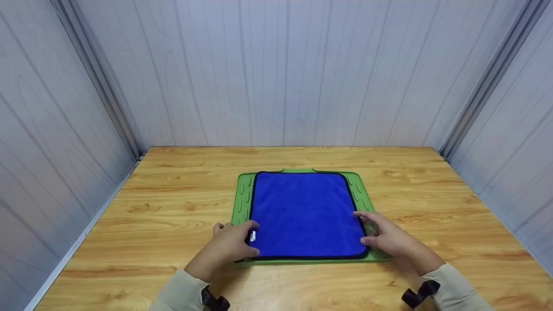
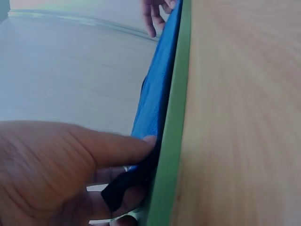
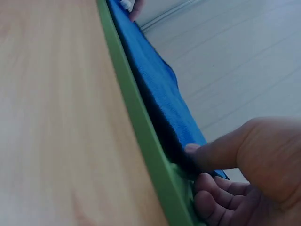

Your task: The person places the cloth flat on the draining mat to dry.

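Note:
A blue cloth (image 1: 302,211) with a black border is spread flat over a green tray (image 1: 241,203). At the cloth's near left part, my left hand (image 1: 233,244) pinches the edge, thumb on top and fingers beneath; the left wrist view shows the black border (image 2: 123,183) bent up between them. A small white tag (image 1: 253,236) shows beside these fingers. My right hand (image 1: 391,235) holds the near right edge, its thumb (image 3: 211,155) on the blue face and the other fingers curled under the border, close to the tray's rim.
The tray lies on a wood-grain table (image 1: 173,194). A pale panelled wall (image 1: 268,77) stands behind it, with side walls at left and right. Both wrists wear a black strap-on device (image 1: 421,293).

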